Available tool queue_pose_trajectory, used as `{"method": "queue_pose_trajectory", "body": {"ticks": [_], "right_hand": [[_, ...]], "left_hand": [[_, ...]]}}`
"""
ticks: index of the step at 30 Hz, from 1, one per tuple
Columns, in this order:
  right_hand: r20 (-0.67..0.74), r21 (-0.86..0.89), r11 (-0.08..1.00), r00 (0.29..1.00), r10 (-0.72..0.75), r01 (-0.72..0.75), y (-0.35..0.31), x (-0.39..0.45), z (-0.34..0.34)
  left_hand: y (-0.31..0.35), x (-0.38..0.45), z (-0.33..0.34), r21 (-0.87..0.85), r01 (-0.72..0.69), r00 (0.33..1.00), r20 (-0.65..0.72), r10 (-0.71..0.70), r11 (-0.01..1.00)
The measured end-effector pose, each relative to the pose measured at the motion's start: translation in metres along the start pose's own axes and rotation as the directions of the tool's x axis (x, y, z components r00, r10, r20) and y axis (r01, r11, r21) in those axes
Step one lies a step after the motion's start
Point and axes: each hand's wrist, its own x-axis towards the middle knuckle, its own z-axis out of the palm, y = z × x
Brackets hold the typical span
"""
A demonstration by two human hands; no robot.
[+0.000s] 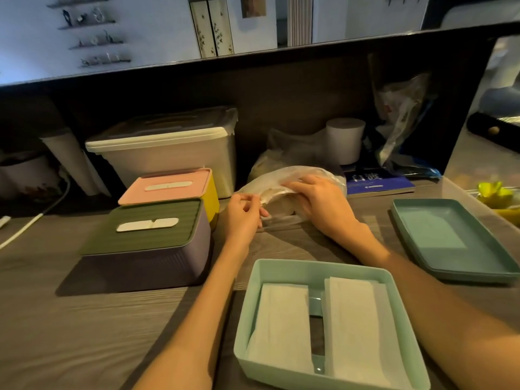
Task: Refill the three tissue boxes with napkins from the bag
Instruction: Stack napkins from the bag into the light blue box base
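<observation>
A clear plastic bag of napkins lies at the middle of the table. My left hand pinches its near left edge, and my right hand grips its top from the right. In front of me stands an open mint-green tissue box holding two white napkin stacks side by side. Its teal lid lies upside down at the right. At the left stand a closed purple box with a green lid and, behind it, a closed yellow box with a pink lid.
A large white lidded bin stands behind the boxes. A paper roll, a blue book and more plastic bags crowd the back right. A white cable runs along the left. A dark wall backs the table.
</observation>
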Motion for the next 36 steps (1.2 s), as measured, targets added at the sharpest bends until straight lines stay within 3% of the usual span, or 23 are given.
{"method": "queue_pose_trajectory", "body": {"ticks": [4,10,16,19,21,23,25,27,29,32,36], "right_hand": [[-0.067,0.174,0.984,0.998,-0.019,0.031,-0.005,-0.001,-0.019],[-0.100,0.430,0.878,0.956,0.276,-0.209,-0.020,-0.004,-0.046],[0.154,0.730,0.474,0.794,0.589,-0.493,-0.023,-0.001,-0.064],[0.373,0.812,0.179,0.729,0.574,-0.556,-0.027,-0.001,-0.066],[0.451,0.818,0.069,0.710,0.541,-0.572,-0.031,-0.001,-0.060],[0.445,0.792,0.117,0.698,0.562,-0.599,-0.033,-0.003,-0.050],[0.337,0.717,0.327,0.717,0.610,-0.615,-0.033,-0.006,-0.045],[0.188,0.642,0.530,0.784,0.592,-0.554,-0.034,-0.008,-0.043],[0.078,0.612,0.632,0.832,0.550,-0.475,-0.035,-0.010,-0.043],[-0.041,0.594,0.676,0.822,0.568,-0.437,-0.033,-0.012,-0.043],[-0.118,0.682,0.624,0.785,0.608,-0.381,-0.025,-0.009,-0.049]], "left_hand": [[0.000,0.002,0.001,0.000,0.013,0.999,-0.037,-0.013,1.000],[0.006,-0.003,0.001,-0.034,0.023,1.000,-0.006,-0.023,0.999],[0.023,-0.008,0.004,-0.303,0.188,0.978,0.140,-0.152,0.934],[0.026,-0.018,0.010,-0.509,0.369,0.916,0.341,-0.211,0.778],[0.026,-0.027,0.014,-0.594,0.503,0.854,0.455,-0.254,0.628],[0.029,-0.033,0.016,-0.642,0.564,0.816,0.531,-0.229,0.520],[0.026,-0.035,0.020,-0.666,0.519,0.835,0.530,-0.150,0.535],[0.020,-0.034,0.021,-0.661,0.516,0.826,0.552,-0.112,0.546],[0.015,-0.031,0.020,-0.643,0.542,0.797,0.597,-0.089,0.541],[0.015,-0.029,0.018,-0.612,0.559,0.762,0.645,-0.055,0.560],[0.017,-0.037,0.015,-0.558,0.574,0.685,0.728,0.021,0.600]]}}
